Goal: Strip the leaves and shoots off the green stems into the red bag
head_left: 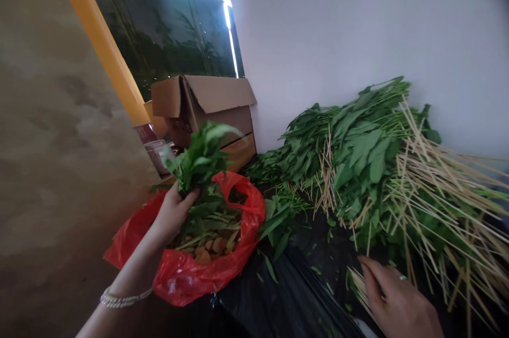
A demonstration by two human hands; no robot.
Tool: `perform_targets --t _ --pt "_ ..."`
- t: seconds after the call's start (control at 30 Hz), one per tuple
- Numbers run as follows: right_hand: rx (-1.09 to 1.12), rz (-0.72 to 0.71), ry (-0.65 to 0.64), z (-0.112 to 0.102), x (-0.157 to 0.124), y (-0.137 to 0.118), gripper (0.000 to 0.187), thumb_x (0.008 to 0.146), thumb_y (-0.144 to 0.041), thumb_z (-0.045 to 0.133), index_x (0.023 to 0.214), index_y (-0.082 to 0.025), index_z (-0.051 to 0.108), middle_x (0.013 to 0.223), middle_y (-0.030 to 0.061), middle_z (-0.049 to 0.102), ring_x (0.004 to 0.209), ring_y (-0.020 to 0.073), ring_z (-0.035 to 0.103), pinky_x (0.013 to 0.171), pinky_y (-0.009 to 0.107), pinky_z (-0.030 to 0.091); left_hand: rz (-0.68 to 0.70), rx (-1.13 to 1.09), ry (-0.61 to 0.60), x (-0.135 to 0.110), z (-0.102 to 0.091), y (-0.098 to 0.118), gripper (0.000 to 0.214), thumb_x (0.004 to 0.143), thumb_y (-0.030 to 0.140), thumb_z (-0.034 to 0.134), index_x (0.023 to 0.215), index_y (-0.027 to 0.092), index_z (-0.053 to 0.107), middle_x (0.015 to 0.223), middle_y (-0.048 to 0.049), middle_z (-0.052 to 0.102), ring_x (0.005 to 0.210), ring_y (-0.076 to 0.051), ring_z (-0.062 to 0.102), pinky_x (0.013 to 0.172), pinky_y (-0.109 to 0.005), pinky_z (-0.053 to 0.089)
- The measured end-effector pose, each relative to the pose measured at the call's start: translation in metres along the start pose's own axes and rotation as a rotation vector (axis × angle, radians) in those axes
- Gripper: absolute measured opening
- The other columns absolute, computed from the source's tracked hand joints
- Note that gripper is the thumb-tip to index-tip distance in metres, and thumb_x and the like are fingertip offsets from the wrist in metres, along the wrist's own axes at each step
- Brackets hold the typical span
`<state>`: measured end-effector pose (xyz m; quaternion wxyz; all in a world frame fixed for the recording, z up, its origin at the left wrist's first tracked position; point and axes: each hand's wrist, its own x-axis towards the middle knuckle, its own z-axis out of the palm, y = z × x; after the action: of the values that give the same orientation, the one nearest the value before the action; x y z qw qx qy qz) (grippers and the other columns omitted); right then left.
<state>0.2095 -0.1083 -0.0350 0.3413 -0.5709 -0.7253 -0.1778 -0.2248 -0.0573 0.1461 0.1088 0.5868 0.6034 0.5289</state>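
My left hand is closed round a bunch of green leaves, held over a red plastic bag that holds trimmed stems and brownish scraps. My right hand reaches at the lower right with its fingers closed on the cut ends of several pale stalks. These belong to a large pile of leafy greens with long pale stems lying on black plastic sheeting against the white wall. A beaded bracelet is on my left wrist.
An open cardboard box stands at the back by the wall corner. A small container sits beside it. A brown panel with a yellow edge runs along the left.
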Motion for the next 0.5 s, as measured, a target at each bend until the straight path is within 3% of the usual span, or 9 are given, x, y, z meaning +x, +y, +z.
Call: perform_targets --t 0.07,0.17,0.3,0.4,0.5 --pt "-0.004 -0.001 0.054 0.0 0.001 -0.003 0.035 0.095 -0.034 0.037 0.097 -0.02 0.069 0.072 0.0041 0.07 0.054 0.0158 0.063 0.052 0.028 0.042 -0.183 -0.325 -0.091 -0.016 0.028 0.024 0.036 0.071 0.041 0.067 0.096 0.016 0.06 0.084 -0.0035 0.071 0.072 -0.021 0.067 0.066 -0.031 0.054" --pt "0.008 0.011 0.079 -0.003 0.003 -0.007 0.032 0.096 -0.027 0.038 0.098 -0.018 0.068 0.074 0.0041 0.069 0.06 0.0152 0.064 0.061 0.027 0.044 -0.443 -0.641 -0.264 -0.05 0.081 0.05 0.034 0.068 0.034 0.072 0.094 0.015 0.061 0.071 -0.0015 0.069 0.06 -0.018 0.066 0.06 -0.028 0.055" --pt "-0.018 0.073 0.056 -0.005 0.005 -0.009 0.03 0.097 -0.026 0.039 0.098 -0.018 0.068 0.076 0.0051 0.07 0.064 0.0157 0.064 0.065 0.027 0.044 -0.801 -0.848 -0.526 -0.102 0.158 0.056 0.03 0.069 0.024 0.074 0.094 0.014 0.061 0.076 -0.0073 0.072 0.063 -0.019 0.069 0.06 -0.026 0.056" --pt "-0.026 0.099 0.048 -0.006 0.006 -0.007 0.031 0.097 -0.027 0.038 0.098 -0.018 0.068 0.079 0.0055 0.07 0.066 0.016 0.065 0.066 0.027 0.045 -0.932 -0.942 -0.482 -0.135 0.2 0.046 0.034 0.074 0.026 0.072 0.104 0.014 0.059 0.088 -0.0101 0.073 0.069 -0.019 0.071 0.064 -0.027 0.057" --pt "-0.007 0.089 0.048 -0.007 0.007 -0.007 0.031 0.097 -0.026 0.038 0.097 -0.018 0.068 0.079 0.0054 0.07 0.066 0.0163 0.065 0.067 0.027 0.046 -0.935 -1.002 -0.478 -0.159 0.211 0.035 0.052 0.078 0.032 0.069 0.125 0.019 0.05 0.119 -0.0124 0.066 0.105 -0.024 0.066 0.085 -0.032 0.055"
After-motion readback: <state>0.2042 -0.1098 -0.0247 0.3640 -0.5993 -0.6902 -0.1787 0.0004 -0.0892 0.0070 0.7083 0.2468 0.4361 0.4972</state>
